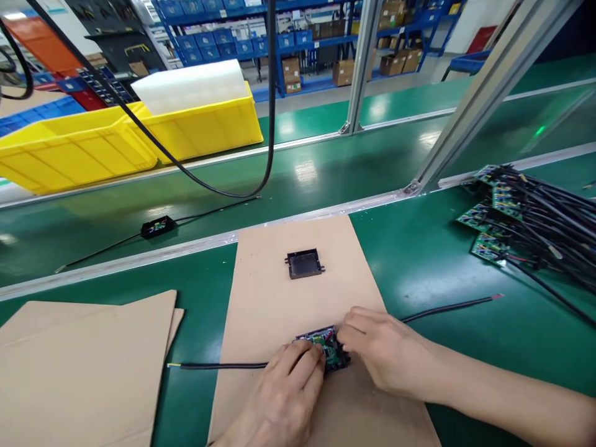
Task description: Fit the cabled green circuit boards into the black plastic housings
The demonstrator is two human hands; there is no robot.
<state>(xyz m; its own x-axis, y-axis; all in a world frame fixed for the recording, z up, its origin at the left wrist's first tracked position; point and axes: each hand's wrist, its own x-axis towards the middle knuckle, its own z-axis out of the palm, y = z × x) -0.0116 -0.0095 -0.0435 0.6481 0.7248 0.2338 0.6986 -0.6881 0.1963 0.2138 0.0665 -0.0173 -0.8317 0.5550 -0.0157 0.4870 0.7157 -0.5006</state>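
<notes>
A green circuit board (pixel 331 351) sits in a small black plastic case on the cardboard sheet. My left hand (pixel 291 385) is closed over the left end of this case, fingertips pressing on the board. At its right end my right hand (pixel 372 347) is closed in a pinch where the cable comes in; the fingertips partly hide what they grip. One black cable (pixel 223 365) runs left from under my left hand to bare wire ends. Another black cable (pixel 447 308) emerges behind my right hand. Farther up the cardboard lies a second black case (pixel 304 264), its open side up.
Cardboard sheets (pixel 84 372) lie at left. Circuit boards with black cables (pixel 526 217) are heaped at right. Beyond the metal rail, a cased board (pixel 158 227) with cables rests on the green surface. Yellow bins (pixel 200 127), a hanging black cable (pixel 271 93) and metal posts (pixel 363 68) stand farther back.
</notes>
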